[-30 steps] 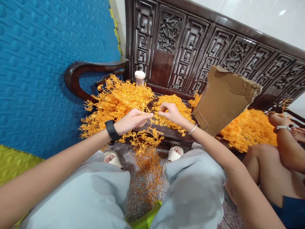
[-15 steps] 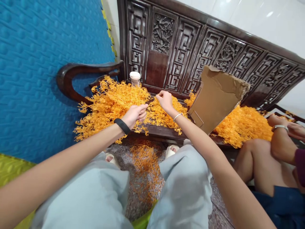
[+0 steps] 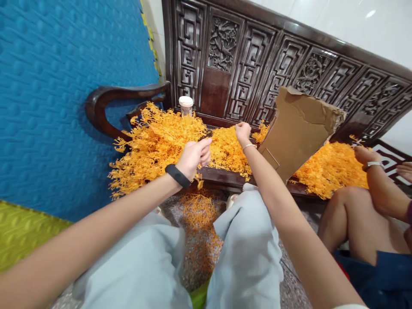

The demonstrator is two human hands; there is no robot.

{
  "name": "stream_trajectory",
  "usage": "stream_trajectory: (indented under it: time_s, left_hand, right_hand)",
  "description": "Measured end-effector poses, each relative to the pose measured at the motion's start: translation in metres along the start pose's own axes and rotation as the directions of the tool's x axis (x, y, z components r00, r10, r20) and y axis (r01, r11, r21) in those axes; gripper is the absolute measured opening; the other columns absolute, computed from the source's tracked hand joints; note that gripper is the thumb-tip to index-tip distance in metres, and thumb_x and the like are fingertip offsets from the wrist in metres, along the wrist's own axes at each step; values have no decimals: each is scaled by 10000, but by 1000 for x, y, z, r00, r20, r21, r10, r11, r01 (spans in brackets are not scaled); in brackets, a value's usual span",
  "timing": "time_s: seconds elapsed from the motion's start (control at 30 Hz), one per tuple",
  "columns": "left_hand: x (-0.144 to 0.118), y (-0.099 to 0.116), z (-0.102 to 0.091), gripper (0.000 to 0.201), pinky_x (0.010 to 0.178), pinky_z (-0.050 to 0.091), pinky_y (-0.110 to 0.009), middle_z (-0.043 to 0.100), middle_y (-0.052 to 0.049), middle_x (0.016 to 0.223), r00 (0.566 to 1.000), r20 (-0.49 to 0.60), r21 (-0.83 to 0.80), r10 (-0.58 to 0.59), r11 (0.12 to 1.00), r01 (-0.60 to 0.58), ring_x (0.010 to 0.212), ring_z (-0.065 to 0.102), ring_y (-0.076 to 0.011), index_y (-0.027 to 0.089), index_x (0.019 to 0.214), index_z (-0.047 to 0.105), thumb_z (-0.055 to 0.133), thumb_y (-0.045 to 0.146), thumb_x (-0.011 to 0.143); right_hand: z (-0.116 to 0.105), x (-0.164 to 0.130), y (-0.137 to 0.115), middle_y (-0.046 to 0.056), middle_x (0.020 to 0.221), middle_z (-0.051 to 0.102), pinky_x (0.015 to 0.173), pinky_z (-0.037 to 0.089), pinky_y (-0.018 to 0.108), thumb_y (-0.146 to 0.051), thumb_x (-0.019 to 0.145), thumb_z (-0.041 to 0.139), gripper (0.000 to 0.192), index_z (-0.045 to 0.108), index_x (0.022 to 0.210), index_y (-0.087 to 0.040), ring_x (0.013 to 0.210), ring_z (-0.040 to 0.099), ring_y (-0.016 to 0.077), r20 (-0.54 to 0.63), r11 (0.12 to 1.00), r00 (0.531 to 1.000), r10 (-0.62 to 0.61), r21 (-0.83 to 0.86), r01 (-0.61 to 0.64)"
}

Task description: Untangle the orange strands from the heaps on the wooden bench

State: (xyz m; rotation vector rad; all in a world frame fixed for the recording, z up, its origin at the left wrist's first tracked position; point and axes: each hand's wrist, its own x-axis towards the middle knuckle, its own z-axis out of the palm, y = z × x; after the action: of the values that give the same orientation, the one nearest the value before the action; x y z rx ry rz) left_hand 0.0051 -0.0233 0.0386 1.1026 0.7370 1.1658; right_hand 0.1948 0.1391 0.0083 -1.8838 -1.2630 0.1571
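My left hand (image 3: 193,156) is pinched on an orange sprig (image 3: 200,182); my right hand (image 3: 243,131) grips into the middle pile (image 3: 227,150). Judging by the heaps left on the bench (image 3: 222,178) and few scraps on the floor (image 3: 198,214), most remains.

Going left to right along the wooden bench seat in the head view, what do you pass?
Curved armrest → big orange sprig pile → white-lidded cup → right hand → torn cardboard → second orange pile → another person's wrist with watch.

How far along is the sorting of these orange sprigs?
Done: orange scraps litter the floor. In hand: the left hand pinches something small, the right hand reaches into the middle pile. Left: large heaps cover the bench.
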Motion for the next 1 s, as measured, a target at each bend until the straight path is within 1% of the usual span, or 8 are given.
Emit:
stream_trajectory:
  time_s: [0.13, 0.3, 0.4, 0.5, 0.6, 0.67, 0.9, 1.0]
  left_hand:
    - [-13, 15, -11, 518, 378, 249, -204, 197, 51, 280, 970, 238, 12, -46, 999, 44, 296, 248, -52, 182, 362, 239, 413, 202, 849]
    - [-10, 17, -31, 522, 380, 259, -207, 146, 47, 284, 960, 275, -18, -49, 998, 57, 305, 246, -61, 180, 360, 215, 392, 214, 850]
    - [-5, 18, -37, 519, 386, 266, -205, 135, 44, 283, 963, 265, -36, -49, 998, 61, 308, 231, -62, 176, 361, 212, 367, 203, 855]
    - [-2, 18, -43, 520, 391, 271, -212, 134, 38, 280, 967, 251, -49, -49, 997, 64, 311, 227, -67, 177, 357, 211, 342, 190, 860]
    - [-1, 18, -52, 521, 393, 275, -221, 129, 34, 277, 973, 225, -42, -53, 997, 64, 312, 244, -76, 182, 352, 228, 323, 175, 864]
    - [0, 17, -56, 521, 393, 277, -226, 123, 33, 271, 980, 191, -38, -47, 998, 56, 308, 252, -81, 186, 349, 236, 311, 164, 864]
    - [1, 18, -57, 522, 391, 286, -224, 161, 31, 264, 991, 86, -55, -107, 992, 112, 297, 272, -72, 180, 353, 228, 351, 171, 860]
    - [2, 18, -56, 519, 398, 294, -225, 162, 35, 269, 990, 75, -63, -119, 990, 124, 298, 271, -69, 180, 357, 230, 363, 179, 859]
  right_hand:
    - [-9, 12, 44, 63, 794, 631, 737, 424, 289, -180, 656, 567, 46, 596, 687, -164, 773, 573, 176, 63, 997, 998, -1, -81, 6]
    - [-3, 10, 68, 30, 778, 613, 712, 419, 306, -231, 642, 615, 198, 582, 830, -179, 706, 552, 162, 67, 984, 997, 35, -176, -22]
    - [2, 7, 68, 10, 708, 595, 673, 424, 283, -256, 658, 618, 254, 568, 892, -171, 650, 542, 144, 116, 996, 992, -45, -69, 53]
    - [5, -5, 53, 11, 670, 593, 637, 436, 253, -283, 680, 606, 197, 568, 820, -150, 617, 541, 122, 259, 962, 945, -198, 238, 136]
    - [-2, -28, 26, 42, 718, 625, 648, 451, 247, -378, 739, 553, 240, 576, 710, -142, 620, 552, 108, 411, 838, 813, -413, 521, 163]
    - [-14, -47, 8, 53, 750, 640, 690, 455, 260, -426, 776, 507, 310, 595, 690, -141, 658, 565, 111, 439, 776, 721, -536, 592, 217]
    - [-63, -93, -17, 51, 1040, 620, 829, 439, 320, -253, 759, 542, 342, 570, 1094, -188, 914, 569, 143, 516, 623, 354, -780, 592, 512]
    - [-69, -98, -13, 49, 1083, 604, 863, 429, 330, -197, 757, 529, 363, 555, 1120, -200, 941, 556, 142, 464, 509, 255, -848, 581, 635]
